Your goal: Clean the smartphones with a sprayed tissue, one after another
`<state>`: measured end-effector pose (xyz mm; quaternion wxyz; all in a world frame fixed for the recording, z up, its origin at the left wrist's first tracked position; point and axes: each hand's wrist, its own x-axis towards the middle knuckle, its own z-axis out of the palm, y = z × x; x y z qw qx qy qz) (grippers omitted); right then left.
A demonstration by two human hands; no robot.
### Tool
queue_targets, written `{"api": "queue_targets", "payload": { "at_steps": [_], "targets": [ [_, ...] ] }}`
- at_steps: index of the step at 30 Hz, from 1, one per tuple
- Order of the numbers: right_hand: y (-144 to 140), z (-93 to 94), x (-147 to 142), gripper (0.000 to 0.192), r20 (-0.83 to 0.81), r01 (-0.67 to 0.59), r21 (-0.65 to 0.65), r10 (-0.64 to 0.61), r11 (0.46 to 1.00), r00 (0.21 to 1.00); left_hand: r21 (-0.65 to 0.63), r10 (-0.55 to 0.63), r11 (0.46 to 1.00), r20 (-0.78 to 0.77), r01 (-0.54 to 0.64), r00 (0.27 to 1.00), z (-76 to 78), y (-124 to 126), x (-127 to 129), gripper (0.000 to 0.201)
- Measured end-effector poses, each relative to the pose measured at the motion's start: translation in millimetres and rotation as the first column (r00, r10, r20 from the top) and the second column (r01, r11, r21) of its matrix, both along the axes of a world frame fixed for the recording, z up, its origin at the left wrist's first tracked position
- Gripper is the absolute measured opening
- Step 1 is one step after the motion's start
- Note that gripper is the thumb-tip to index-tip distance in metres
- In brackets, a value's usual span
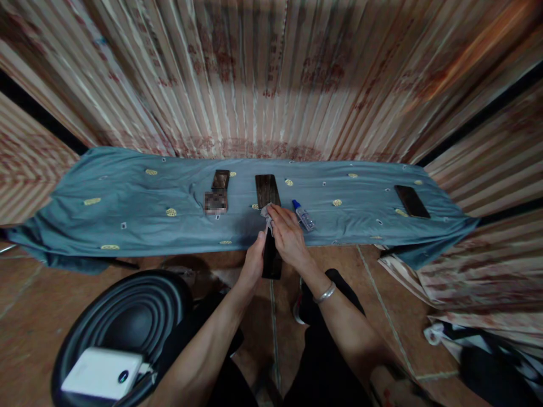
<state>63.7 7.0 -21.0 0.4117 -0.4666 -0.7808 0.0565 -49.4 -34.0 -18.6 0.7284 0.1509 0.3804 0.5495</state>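
Note:
My left hand (253, 257) is closed along the left edge of a black smartphone (272, 263), held over the front edge of the cloth-covered bench. In my right hand (289, 234) is a crumpled white wipe (266, 211), pinched by the fingers against the phone's upper end. Just beyond lies another dark phone (266, 188), flat on the cloth. A small clear bottle with a blue top (304, 215) rests on its side to the right of my right hand. Further left is an open dark case (221, 179), its near half blurred out.
A blue-green patterned cloth (139, 226) covers the long bench. Another dark phone (411, 201) lies at its right end. Striped curtains (254, 79) hang behind. At lower left, a white power bank (102, 373) sits on a round black stool (131, 316).

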Motion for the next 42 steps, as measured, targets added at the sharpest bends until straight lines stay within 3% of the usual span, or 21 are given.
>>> {"api": "queue_targets", "payload": {
  "at_steps": [3, 9, 18, 26, 42],
  "targets": [
    [0, -2.0, 0, 0.047, 0.005, 0.004, 0.005, -0.004, 1.000, 1.000, 0.020, 0.023, 1.000, -0.047, -0.022, 0.999, 3.6, -1, -1, 0.037],
    [0, -3.5, 1, 0.049, 0.009, 0.017, -0.034, -0.017, 0.999, 1.000, 0.025, -0.005, 1.000, 0.053, 0.003, 0.999, 12.1, -1, -3, 0.037],
    [3, -10.2, 4, 0.047, -0.060, 0.069, -0.108, -0.076, 0.992, 0.995, -0.087, -0.059, 0.994, 0.135, 0.071, 0.989, 29.5, 0, -11, 0.037],
    [1, -15.4, 1, 0.045, -0.099, 0.082, -0.122, -0.094, 0.989, 0.991, -0.181, -0.041, 0.981, 0.182, 0.074, 0.982, 26.1, 4, -18, 0.040],
    [-28, -14.7, -17, 0.045, 0.026, -0.068, -0.076, 0.070, 0.995, 0.997, -0.200, 0.187, 0.966, 0.091, -0.165, 0.978, 26.1, 17, -36, 0.036]
  ]
}}
